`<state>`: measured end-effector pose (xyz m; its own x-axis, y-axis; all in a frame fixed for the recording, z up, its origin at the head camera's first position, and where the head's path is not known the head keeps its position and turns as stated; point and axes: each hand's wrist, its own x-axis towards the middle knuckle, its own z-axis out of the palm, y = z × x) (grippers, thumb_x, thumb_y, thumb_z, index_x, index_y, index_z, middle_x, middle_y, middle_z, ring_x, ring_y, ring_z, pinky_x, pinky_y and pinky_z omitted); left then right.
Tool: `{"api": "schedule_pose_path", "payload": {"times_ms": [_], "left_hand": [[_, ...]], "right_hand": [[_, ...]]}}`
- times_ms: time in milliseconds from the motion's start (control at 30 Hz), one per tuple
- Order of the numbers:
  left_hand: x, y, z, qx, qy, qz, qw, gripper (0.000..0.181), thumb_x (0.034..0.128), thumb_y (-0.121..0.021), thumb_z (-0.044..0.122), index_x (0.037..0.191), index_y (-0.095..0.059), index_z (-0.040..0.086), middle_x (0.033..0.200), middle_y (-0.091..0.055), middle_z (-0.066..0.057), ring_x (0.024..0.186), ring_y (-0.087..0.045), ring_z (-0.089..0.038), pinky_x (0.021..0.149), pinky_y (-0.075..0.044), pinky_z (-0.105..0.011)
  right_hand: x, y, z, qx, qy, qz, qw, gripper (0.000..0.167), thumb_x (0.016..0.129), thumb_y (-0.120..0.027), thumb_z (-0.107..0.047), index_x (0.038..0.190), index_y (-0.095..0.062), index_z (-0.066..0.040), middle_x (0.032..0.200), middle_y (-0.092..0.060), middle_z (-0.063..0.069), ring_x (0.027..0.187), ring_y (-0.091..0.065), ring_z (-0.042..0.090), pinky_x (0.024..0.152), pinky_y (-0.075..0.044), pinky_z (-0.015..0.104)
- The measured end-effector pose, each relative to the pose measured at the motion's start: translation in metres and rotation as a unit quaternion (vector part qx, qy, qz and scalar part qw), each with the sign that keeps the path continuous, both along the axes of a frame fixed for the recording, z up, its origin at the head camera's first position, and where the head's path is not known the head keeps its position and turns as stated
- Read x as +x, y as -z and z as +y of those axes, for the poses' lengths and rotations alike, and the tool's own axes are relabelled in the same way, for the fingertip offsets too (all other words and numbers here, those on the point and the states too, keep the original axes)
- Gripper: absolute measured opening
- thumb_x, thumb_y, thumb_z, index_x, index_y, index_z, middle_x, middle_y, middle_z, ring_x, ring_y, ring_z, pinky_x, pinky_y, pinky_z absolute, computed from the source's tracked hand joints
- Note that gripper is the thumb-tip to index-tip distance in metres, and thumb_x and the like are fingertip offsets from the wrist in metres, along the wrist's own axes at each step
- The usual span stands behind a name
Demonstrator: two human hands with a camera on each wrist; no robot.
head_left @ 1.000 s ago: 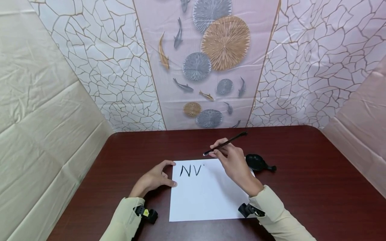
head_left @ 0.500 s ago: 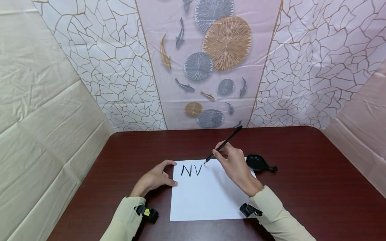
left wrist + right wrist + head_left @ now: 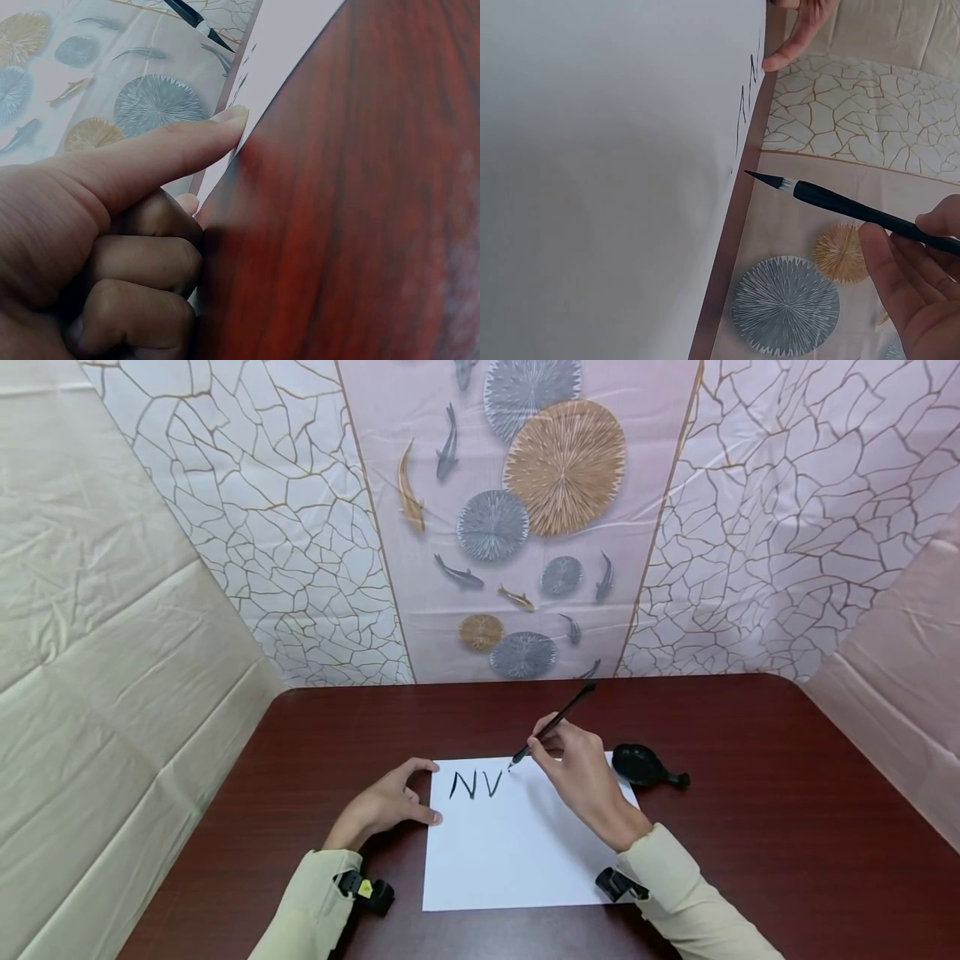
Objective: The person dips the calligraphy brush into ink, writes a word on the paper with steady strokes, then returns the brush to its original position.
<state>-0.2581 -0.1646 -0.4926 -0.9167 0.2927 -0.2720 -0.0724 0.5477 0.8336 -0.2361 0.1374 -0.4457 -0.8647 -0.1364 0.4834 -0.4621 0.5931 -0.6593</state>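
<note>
A white sheet of paper [image 3: 517, 860] lies on the table with black letters N [image 3: 462, 785] and V [image 3: 492, 783] near its top left. My left hand [image 3: 382, 802] rests at its left edge, thumb and index finger pressing there; in the left wrist view the other fingers [image 3: 142, 262] are curled under. Between thumb and fingers, my right hand [image 3: 588, 777] pinches a black calligraphy brush [image 3: 558, 718]. Seen from the right wrist, the dark tip of the brush [image 3: 840, 202] points toward a small dot and appears just above the paper.
A black ink dish [image 3: 637, 765] with a short handle stands at the paper's upper right corner, close to my right hand. The dark red table [image 3: 787, 827] ends at a patterned cloth backdrop [image 3: 517, 577]. Plain cloth hangs on both sides.
My right hand has tilted the brush steeper and brought its tip down from beyond the paper's top edge to beside the dot right of the V. The left hand keeps its place.
</note>
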Motion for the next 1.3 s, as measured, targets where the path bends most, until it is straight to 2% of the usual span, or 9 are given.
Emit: {"api": "schedule_pose_path", "payload": {"times_ms": [367, 933, 1300], "left_hand": [[0.0004, -0.0007, 0.0003, 0.002, -0.002, -0.004, 1.0000, 0.076, 0.0801, -0.091, 0.007, 0.147, -0.054, 0.014, 0.063, -0.041, 0.001, 0.058, -0.038, -0.015, 0.059, -0.037, -0.030], [0.0012, -0.0010, 0.0006, 0.000, -0.005, -0.003, 1.0000, 0.076, 0.0798, -0.091, 0.008, 0.146, -0.055, 0.015, 0.064, -0.042, 0.000, 0.061, -0.041, -0.016, 0.061, -0.038, -0.031], [0.0006, -0.0007, 0.0003, 0.000, -0.003, -0.003, 1.0000, 0.075, 0.0798, -0.092, 0.009, 0.146, -0.055, 0.015, 0.064, -0.043, 0.000, 0.060, -0.039, -0.015, 0.060, -0.037, -0.031]], "right_hand": [[0.0000, 0.0023, -0.0006, -0.001, -0.010, 0.000, 0.9999, 0.005, 0.101, -0.070, -0.004, 0.104, -0.068, -0.006, 0.099, -0.072, 0.005, 0.092, -0.075, 0.017, 0.082, -0.062, 0.032], [0.0011, 0.0039, -0.0041, 0.013, -0.007, -0.021, 0.9997, 0.010, 0.097, -0.073, -0.002, 0.102, -0.068, -0.009, 0.099, -0.073, 0.005, 0.093, -0.076, 0.019, 0.083, -0.062, 0.037], [-0.0005, 0.0022, -0.0056, 0.024, -0.011, -0.019, 0.9995, 0.008, 0.098, -0.072, -0.002, 0.102, -0.068, -0.008, 0.097, -0.073, 0.005, 0.091, -0.075, 0.018, 0.082, -0.063, 0.039]]}}
